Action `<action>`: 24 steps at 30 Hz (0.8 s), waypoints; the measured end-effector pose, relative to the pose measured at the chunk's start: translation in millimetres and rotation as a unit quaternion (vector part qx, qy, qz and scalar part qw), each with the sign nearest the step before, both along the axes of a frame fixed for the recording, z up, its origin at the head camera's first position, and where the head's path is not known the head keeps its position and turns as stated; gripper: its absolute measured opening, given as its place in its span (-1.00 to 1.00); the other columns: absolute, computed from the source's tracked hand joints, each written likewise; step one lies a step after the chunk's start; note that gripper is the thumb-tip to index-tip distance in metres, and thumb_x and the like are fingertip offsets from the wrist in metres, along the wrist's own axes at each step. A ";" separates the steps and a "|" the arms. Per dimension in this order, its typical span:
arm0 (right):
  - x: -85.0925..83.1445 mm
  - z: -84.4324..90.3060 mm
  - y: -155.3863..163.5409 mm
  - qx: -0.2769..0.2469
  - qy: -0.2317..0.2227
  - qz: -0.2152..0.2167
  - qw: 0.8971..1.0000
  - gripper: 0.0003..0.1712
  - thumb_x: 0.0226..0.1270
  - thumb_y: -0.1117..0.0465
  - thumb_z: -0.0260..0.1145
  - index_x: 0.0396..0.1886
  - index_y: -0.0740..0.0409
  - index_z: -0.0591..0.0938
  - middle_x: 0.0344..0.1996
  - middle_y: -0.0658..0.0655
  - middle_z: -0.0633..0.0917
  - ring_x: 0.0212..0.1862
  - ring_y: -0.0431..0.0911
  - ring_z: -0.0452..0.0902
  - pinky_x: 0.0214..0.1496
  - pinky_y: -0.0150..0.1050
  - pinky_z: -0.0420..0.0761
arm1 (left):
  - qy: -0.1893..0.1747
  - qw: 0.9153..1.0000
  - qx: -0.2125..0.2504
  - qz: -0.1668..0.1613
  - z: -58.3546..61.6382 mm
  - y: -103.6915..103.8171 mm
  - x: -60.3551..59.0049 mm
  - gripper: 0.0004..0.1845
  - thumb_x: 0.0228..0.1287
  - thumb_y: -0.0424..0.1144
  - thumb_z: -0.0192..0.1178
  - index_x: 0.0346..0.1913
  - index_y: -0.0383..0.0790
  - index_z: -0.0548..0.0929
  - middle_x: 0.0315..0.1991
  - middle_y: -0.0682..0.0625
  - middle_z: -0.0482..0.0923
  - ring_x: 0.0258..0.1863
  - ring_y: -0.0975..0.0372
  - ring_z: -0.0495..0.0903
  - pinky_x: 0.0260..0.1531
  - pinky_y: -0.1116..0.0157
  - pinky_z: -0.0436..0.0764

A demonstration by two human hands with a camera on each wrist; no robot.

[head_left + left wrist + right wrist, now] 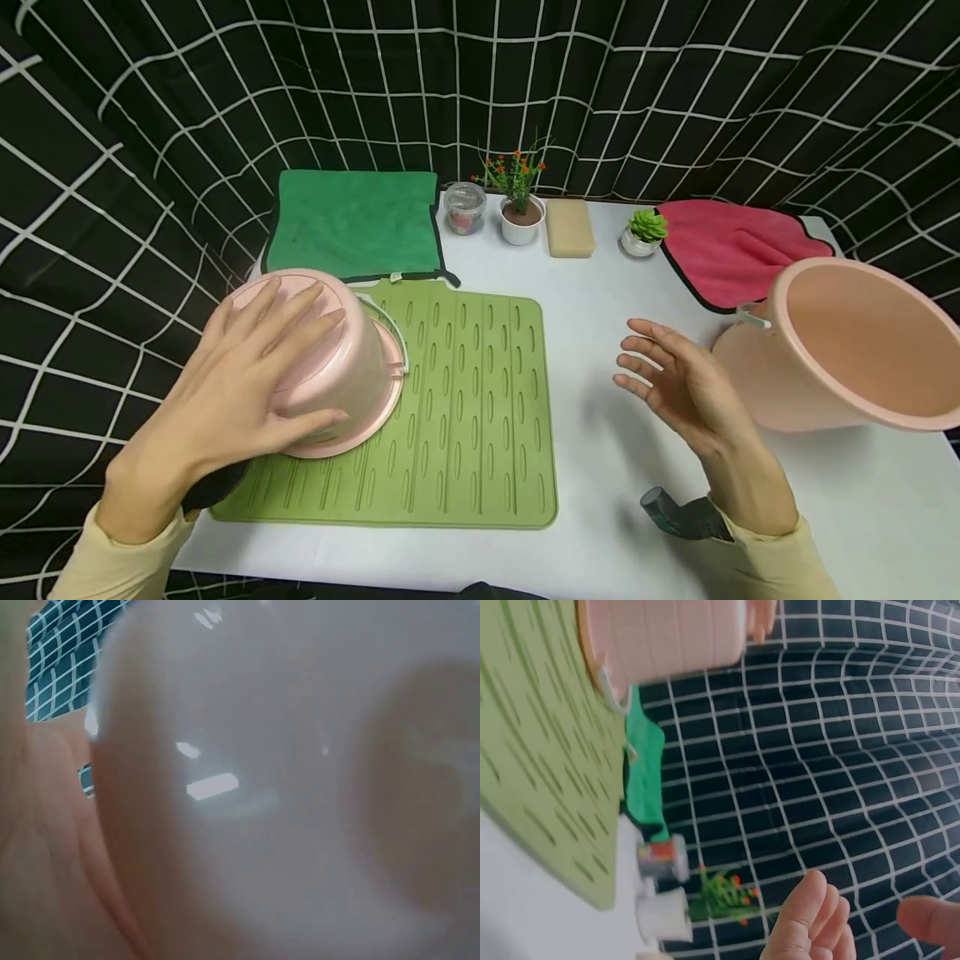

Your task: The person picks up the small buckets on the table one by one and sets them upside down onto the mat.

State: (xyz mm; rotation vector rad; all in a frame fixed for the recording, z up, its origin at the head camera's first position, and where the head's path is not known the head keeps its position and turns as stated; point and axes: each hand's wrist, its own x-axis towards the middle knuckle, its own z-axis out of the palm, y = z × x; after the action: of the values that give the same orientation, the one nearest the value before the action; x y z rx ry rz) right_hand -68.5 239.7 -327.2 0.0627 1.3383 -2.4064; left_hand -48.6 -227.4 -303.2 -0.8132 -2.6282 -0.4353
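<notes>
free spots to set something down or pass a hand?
Bare mat right of the upturned bucket under the left hand. Bare table between mat and upright bucket, where the right hand hovers. Back row is crowded: green cloth, jar, plants, sponge.

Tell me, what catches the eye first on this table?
An upside-down pink plastic bucket sits on the ribbed green silicone mat, with the left hand resting on top. A second, upright pink plastic bucket stands at the table's right, beside the open right hand.
</notes>
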 end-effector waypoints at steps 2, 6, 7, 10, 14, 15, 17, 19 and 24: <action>-1.2 1.7 6.7 0.007 0.008 -0.023 1.000 -0.64 0.68 0.27 -0.04 0.12 0.14 0.68 -0.15 0.06 0.79 -0.10 -0.08 0.73 0.04 -0.21 0.77 | 0.035 0.999 0.009 0.003 -3.1 5.3 5.2 -0.05 0.26 0.65 -0.15 0.35 -0.03 0.58 0.39 -0.21 0.52 0.44 -0.35 0.33 0.40 -0.44 0.15; -0.5 4.1 21.4 0.001 0.045 -0.058 0.997 -0.63 0.62 0.42 -0.03 0.16 0.23 0.66 -0.13 0.13 0.80 -0.11 -0.04 0.80 0.02 -0.18 0.79 | 0.070 0.997 0.024 0.013 -6.7 13.7 15.3 -0.12 0.33 0.59 -0.14 0.28 -0.05 0.63 0.34 -0.20 0.56 0.43 -0.34 0.36 0.40 -0.49 0.14; 0.4 4.8 25.3 -0.004 0.058 -0.063 0.996 -0.61 0.61 0.46 -0.04 0.17 0.26 0.65 -0.12 0.15 0.80 -0.10 -0.03 0.80 0.02 -0.17 0.79 | 0.074 0.997 0.028 0.014 -7.2 15.5 17.5 -0.13 0.33 0.58 -0.13 0.27 -0.06 0.64 0.33 -0.20 0.57 0.42 -0.34 0.37 0.39 -0.50 0.16; 3.5 8.3 38.3 -0.022 0.093 -0.062 0.994 -0.56 0.61 0.51 -0.11 0.22 0.32 0.63 -0.07 0.19 0.80 -0.05 0.02 0.81 0.05 -0.15 0.79 | 0.099 0.994 0.046 0.005 -9.6 22.5 22.4 -0.16 0.36 0.54 -0.08 0.24 -0.09 0.65 0.28 -0.21 0.61 0.38 -0.35 0.42 0.30 -0.49 0.27; 6.9 16.6 56.4 -0.067 0.087 -0.062 0.992 -0.53 0.60 0.53 -0.16 0.27 0.36 0.58 -0.01 0.26 0.79 0.00 0.11 0.81 0.07 -0.07 0.79 | 0.130 0.989 0.069 -0.007 -13.9 30.0 27.5 -0.19 0.37 0.50 -0.02 0.25 -0.12 0.66 0.23 -0.23 0.65 0.35 -0.35 0.45 0.20 -0.43 0.37; 7.9 18.4 60.6 -0.078 0.081 -0.069 0.991 -0.52 0.61 0.53 -0.17 0.28 0.37 0.58 0.00 0.29 0.79 0.01 0.13 0.81 0.06 -0.05 0.80 | 0.136 0.988 0.073 -0.009 -15.0 31.0 28.5 -0.20 0.37 0.49 -0.01 0.25 -0.12 0.66 0.23 -0.24 0.65 0.35 -0.35 0.46 0.18 -0.42 0.39; 10.3 22.1 69.2 -0.088 0.071 -0.081 0.990 -0.52 0.61 0.52 -0.17 0.29 0.38 0.57 0.02 0.31 0.78 0.02 0.16 0.81 0.04 -0.01 0.80 | 0.136 0.988 0.072 -0.007 -16.1 32.2 30.0 -0.20 0.38 0.49 -0.02 0.25 -0.12 0.67 0.23 -0.23 0.65 0.35 -0.34 0.45 0.20 -0.41 0.39; 13.8 24.1 78.9 -0.092 0.067 -0.091 0.989 -0.51 0.61 0.52 -0.18 0.30 0.37 0.58 0.04 0.31 0.78 0.03 0.17 0.81 0.03 0.01 0.80 | 0.134 0.989 0.068 -0.008 -17.1 33.6 30.7 -0.21 0.39 0.48 -0.03 0.24 -0.13 0.67 0.25 -0.23 0.64 0.36 -0.34 0.45 0.21 -0.42 0.39; 30.9 20.8 104.9 -0.063 0.076 -0.125 0.987 -0.53 0.63 0.48 -0.17 0.28 0.36 0.59 0.05 0.29 0.79 0.03 0.17 0.81 -0.04 0.02 0.81 | 0.132 0.990 0.052 -0.012 -20.3 37.8 35.5 -0.23 0.42 0.47 -0.05 0.22 -0.12 0.68 0.27 -0.19 0.63 0.35 -0.33 0.44 0.22 -0.40 0.38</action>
State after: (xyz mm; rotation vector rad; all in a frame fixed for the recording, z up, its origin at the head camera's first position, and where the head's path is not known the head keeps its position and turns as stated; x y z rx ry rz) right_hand -37.6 344.6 -306.4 0.0119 1.3072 -2.7502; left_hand -13.1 -189.6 -323.5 -0.8103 -2.3344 -0.4362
